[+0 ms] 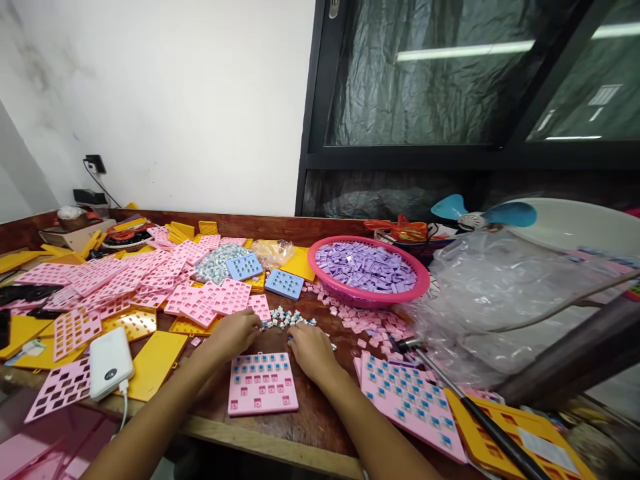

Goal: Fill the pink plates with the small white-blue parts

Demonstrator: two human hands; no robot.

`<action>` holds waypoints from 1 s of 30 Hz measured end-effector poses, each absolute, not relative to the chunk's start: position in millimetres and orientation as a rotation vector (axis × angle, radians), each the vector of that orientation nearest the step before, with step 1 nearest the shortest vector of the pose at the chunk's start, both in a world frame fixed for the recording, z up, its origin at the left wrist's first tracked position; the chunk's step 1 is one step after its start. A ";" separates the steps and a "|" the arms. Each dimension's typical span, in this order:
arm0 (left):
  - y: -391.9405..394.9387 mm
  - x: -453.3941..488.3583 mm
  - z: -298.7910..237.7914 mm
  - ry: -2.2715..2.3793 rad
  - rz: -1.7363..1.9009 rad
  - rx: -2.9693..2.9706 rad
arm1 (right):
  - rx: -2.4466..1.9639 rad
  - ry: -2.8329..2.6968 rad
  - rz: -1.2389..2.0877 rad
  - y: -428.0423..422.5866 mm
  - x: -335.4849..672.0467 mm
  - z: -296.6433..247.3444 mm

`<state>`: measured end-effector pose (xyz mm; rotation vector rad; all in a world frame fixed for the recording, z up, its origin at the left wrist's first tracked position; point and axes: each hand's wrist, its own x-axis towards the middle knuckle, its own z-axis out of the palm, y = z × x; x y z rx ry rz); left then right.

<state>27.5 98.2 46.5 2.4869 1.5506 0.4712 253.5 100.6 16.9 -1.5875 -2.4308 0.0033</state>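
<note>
A pink board (263, 385) with square slots lies flat before me; its upper rows hold blue-and-white switches and the lower slots show bare pink. Beyond its far edge is a loose pile of small blue-and-white switches (286, 319). My left hand (241, 331) is at the left side of this pile, fingers curled and closed. At the pile's right side my right hand (309, 345) has its fingers bent together too. Whatever sits between the fingertips of either hand is too small or hidden to make out. Neither hand touches the board.
A pink basket (320, 257) of purple pieces stands behind, with pink pieces (370, 327) scattered before it. Another filled pink board (407, 400) and a black-handled hammer (493, 427) lie right. Pink plates (120, 277), yellow panels (156, 363) and a white power bank (111, 363) crowd the left.
</note>
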 end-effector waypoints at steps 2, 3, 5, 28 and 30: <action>116.3 36.3 41.0 1.542 0.372 2.556 | -1.524 -2.410 0.046 101.6 253.8 15.1; 122.9 40.0 37.7 1.550 0.320 2.568 | -1.484 -2.381 0.083 102.1 254.3 15.1; 131.8 45.4 30.8 1.583 0.243 2.558 | -1.391 -2.302 0.182 102.8 255.5 16.6; 6.4 4.1 1.1 1.448 0.717 2.405 | -1.054 -2.676 0.178 68.9 224.2 6.6; 6.6 1.2 -1.6 1.444 0.740 2.428 | -1.054 -2.687 0.208 69.2 225.0 8.6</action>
